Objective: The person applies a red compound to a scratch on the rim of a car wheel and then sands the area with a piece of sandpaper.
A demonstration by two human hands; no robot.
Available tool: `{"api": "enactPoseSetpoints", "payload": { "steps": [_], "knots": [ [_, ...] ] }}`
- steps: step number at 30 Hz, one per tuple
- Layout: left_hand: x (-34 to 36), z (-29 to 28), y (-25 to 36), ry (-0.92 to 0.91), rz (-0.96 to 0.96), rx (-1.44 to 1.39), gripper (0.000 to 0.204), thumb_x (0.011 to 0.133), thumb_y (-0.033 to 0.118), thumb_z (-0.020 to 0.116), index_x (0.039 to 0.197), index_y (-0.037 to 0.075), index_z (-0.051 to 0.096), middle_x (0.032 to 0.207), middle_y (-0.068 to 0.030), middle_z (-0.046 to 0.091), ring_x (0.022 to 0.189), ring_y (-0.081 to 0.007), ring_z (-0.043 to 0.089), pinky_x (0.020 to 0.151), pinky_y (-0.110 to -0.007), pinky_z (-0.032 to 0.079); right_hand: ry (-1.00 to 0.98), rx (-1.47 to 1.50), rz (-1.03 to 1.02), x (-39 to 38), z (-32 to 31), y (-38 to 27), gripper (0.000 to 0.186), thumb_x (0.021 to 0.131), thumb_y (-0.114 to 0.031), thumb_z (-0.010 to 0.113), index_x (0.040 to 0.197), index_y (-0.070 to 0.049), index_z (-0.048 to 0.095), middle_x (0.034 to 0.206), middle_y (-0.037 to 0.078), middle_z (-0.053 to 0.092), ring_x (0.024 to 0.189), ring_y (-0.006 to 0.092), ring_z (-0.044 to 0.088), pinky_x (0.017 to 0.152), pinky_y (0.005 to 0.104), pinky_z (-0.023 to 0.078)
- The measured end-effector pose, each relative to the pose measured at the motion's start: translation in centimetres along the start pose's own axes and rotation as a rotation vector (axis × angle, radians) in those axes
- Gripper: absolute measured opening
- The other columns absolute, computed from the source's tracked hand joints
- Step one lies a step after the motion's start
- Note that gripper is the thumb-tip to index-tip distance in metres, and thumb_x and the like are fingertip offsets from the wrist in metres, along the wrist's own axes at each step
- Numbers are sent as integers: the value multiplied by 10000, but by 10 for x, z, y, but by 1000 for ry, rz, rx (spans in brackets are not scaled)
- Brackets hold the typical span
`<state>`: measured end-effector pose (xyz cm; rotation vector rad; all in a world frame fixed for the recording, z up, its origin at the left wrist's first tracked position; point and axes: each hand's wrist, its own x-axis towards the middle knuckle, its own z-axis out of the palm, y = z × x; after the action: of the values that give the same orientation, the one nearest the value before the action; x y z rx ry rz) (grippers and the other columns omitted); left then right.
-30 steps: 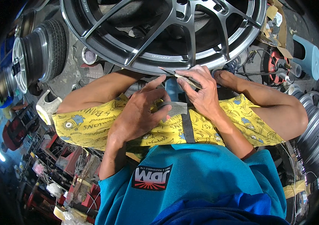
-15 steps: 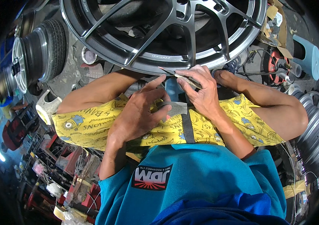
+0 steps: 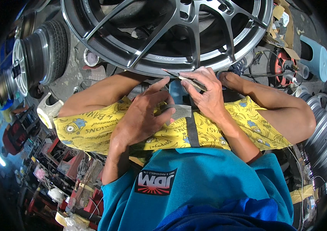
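A grey alloy wheel rim (image 3: 192, 27) with split spokes stands in front of me, its near lip just beyond my fingers. My right hand (image 3: 208, 89) is closed round a slim knife-like tool (image 3: 192, 83) with a pale, worn handle. The tool's dark pointed tip, reddish at the end, reaches left beside the rim's lip; I cannot tell whether it touches. My left hand (image 3: 144, 111) has its thumb and fingers closed on a grey sheet (image 3: 182, 111), which looks like sandpaper, above my lap. Its index finger stretches toward the lip.
A tyre on a rim (image 3: 51, 52) stands at left, near a white cup-like container (image 3: 91, 57). At right are a red round machine (image 3: 281, 67) with cables, a light-blue plastic stool (image 3: 317, 57) and stacked silver rims (image 3: 323, 134). Cardboard scraps (image 3: 286, 29) lie behind.
Both hands, the tool and the grey sheet hold their places. At the far left, a small arm-like shape and a yellow patch have come into view in the background.
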<state>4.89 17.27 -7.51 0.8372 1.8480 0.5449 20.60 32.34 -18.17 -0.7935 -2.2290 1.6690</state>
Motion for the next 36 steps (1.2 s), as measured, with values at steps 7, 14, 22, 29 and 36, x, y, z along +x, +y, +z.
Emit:
{"api": "enactPoseSetpoints", "payload": {
  "steps": [7, 14, 22, 29, 36],
  "knots": [
    [-3, -2, 10, 23, 22, -8, 197, 908, 113, 767, 1055, 0, 702, 1545, -226, 555, 1280, -436, 644, 1094, -471, 507, 25, 154, 98, 1, -7, -1, 229, 931, -100, 792, 1156, -64, 813, 979, 104, 724, 895, 245, 642, 811, 347, 516],
    [-2, -3, 14, 160, 19, 268, 245, 876, 75, 774, 1101, 12, 700, 1585, -204, 492, 1106, -431, 700, 986, -499, 560, 185, 318, 189, 5, -40, -13, 207, 1028, -79, 744, 1220, -4, 773, 892, -80, 636, 769, 2, 497, 680, 173, 400],
    [20, -1, 32, 32, -124, 358, 276, 872, 70, 770, 1132, 23, 691, 1622, -90, 480, 1177, -418, 684, 989, -490, 566, 244, 478, 243, 3, -45, -7, 228, 1047, -85, 726, 1249, 17, 750, 1017, -34, 698, 882, 4, 557, 771, 169, 438],
    [21, 0, 28, 17, -144, 410, 252, 854, 89, 763, 1086, 21, 693, 1613, -105, 503, 1164, -411, 693, 951, -496, 569, 200, 450, 254, 2, -46, -2, 231, 1048, -100, 723, 1245, 19, 749, 1089, 16, 734, 976, 51, 630, 867, 217, 494],
    [15, -6, 28, 173, -34, 383, 201, 837, 21, 770, 1024, 7, 700, 1565, -158, 551, 1102, -361, 724, 941, -423, 571, 223, 490, 284, 2, -43, 1, 230, 1031, -140, 746, 1206, 8, 769, 1075, 44, 752, 984, 90, 665, 900, 269, 533]
  ]
}}
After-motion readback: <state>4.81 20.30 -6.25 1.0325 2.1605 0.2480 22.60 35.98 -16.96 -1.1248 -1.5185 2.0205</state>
